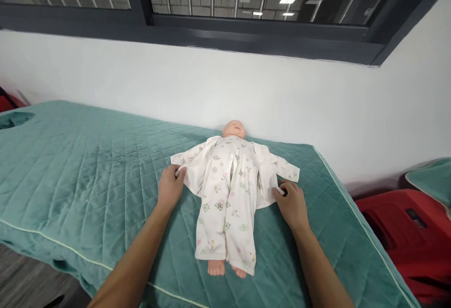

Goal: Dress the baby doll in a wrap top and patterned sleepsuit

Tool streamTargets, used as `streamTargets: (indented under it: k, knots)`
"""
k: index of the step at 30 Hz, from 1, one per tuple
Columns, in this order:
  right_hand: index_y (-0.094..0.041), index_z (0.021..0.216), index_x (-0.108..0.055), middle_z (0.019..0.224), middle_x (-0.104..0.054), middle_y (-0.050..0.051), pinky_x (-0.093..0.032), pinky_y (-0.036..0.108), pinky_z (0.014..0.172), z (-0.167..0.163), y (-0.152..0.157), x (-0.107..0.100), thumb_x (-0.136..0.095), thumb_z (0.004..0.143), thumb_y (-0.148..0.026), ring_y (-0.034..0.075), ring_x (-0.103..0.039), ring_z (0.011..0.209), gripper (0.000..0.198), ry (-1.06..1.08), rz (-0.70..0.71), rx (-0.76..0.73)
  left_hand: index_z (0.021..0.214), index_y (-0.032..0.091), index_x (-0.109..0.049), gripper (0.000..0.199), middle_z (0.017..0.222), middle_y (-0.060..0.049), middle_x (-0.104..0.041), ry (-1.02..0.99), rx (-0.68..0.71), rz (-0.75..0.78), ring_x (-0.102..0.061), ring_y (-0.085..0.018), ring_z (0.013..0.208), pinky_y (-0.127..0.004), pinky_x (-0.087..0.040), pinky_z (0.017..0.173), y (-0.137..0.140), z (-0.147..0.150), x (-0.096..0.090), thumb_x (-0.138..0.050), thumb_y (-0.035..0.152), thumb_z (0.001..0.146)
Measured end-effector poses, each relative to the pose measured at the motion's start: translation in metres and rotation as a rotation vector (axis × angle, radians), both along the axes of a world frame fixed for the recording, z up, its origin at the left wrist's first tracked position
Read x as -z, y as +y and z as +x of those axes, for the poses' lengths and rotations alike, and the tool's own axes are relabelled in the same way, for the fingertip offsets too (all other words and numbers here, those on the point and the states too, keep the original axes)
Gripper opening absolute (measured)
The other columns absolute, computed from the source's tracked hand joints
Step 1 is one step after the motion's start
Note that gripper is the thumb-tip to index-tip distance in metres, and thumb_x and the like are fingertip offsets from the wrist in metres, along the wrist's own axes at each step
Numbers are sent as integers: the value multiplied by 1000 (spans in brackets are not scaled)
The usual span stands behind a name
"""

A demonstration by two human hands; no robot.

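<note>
We see a baby doll [234, 129] lying on its back on a green quilted cover [102, 157], head by the wall [169, 77], in white trousers [214, 204] and a white top [265, 176] spread open at both sides, each printed with small figures. Our left hand [171, 188] pinches one side of the top, our right hand [291, 202] the other. Sleeves hide the doll's arms, hems partly cover its feet [216, 267], and the red plastic chair [398, 214] is cut off.

One doll [234, 130], at least one stool [392, 211]
</note>
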State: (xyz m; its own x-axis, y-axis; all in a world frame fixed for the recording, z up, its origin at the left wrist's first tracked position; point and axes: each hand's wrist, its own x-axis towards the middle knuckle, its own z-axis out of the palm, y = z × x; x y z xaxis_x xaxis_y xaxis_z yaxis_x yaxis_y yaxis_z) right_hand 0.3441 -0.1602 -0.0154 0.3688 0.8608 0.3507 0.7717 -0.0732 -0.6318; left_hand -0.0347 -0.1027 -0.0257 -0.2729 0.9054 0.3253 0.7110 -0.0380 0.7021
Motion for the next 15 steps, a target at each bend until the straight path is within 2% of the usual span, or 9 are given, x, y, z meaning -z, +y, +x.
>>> streamTargets:
  k: [3, 6, 11, 15]
  knots:
    - [-21, 71, -54, 67, -56, -1, -44, 30, 63, -2, -3, -9, -63, 77, -42, 16, -50, 65, 24, 527, 101, 103, 95, 19, -64, 39, 80, -1, -62, -323, -80, -3, -55, -19, 74, -30, -43, 68, -6, -5, -2, -52, 55, 88]
    - [-21, 67, -50, 62, -50, -5, -47, 26, 57, 0, -4, -14, -70, 71, -39, 13, -49, 59, 27, 1007, 195, 81, 90, 18, -63, 42, 75, 1, -58, -603, -37, 34, -51, -16, 70, -26, -40, 65, -9, -6, -3, -61, 59, 83]
    - [-22, 74, -60, 73, -64, 1, -58, 31, 63, 5, -1, -18, -72, 74, -41, 17, -63, 69, 24, 1312, 102, -98, 86, 17, -60, 36, 78, 1, -59, -1145, 178, 25, -54, -13, 70, -25, -46, 69, -7, -6, -8, -76, 48, 76]
    - [-20, 86, -68, 89, -71, 3, -60, 30, 71, 1, -4, -22, -80, 70, -37, 17, -68, 78, 27, 1498, 29, -158, 80, 18, -59, 31, 82, 0, -62, -1308, 306, -16, -57, -13, 75, -26, -48, 73, -10, -5, -14, -80, 40, 74]
